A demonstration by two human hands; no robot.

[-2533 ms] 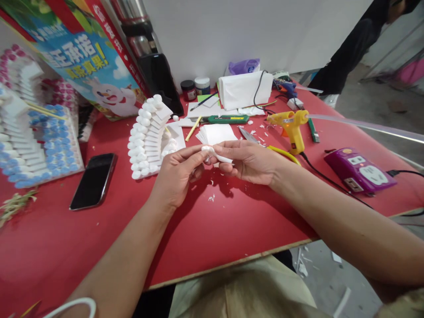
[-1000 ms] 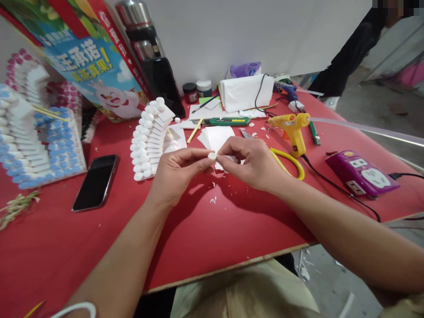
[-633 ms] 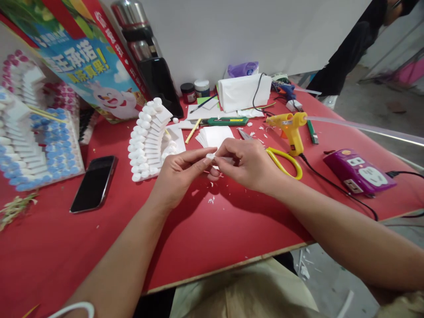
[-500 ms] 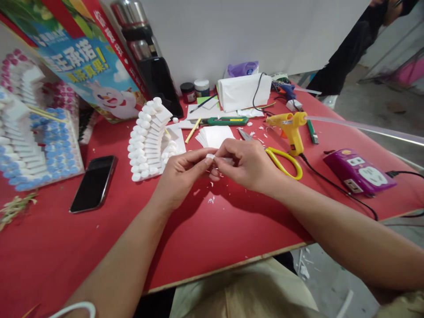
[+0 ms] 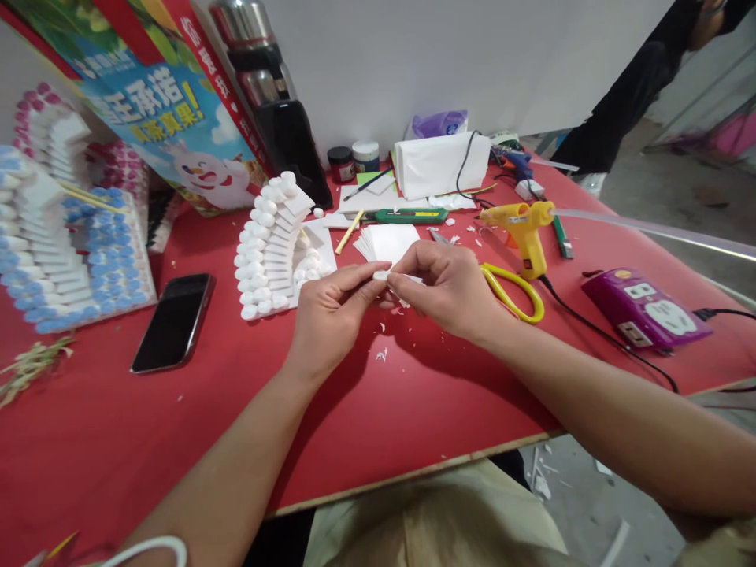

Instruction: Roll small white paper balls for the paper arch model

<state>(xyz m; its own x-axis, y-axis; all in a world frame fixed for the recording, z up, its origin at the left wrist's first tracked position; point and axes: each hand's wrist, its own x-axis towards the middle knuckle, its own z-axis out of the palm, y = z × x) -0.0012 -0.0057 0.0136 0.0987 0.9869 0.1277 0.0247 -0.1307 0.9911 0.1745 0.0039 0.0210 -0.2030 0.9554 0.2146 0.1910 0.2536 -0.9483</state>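
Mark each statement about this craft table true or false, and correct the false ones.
1. Both hands pinch one small white piece between their fingertips. True: the left hand and right hand meet on the small white piece.
2. The phone lies to the right of the hands. False: the phone lies on their left, screen dark.
3. The yellow glue gun stands on the red table. True: the glue gun stands on the table.
4. The right hand holds the scissors. False: the yellow-handled scissors lie on the table beside it.
5. The power strip is green. False: the power strip is purple.
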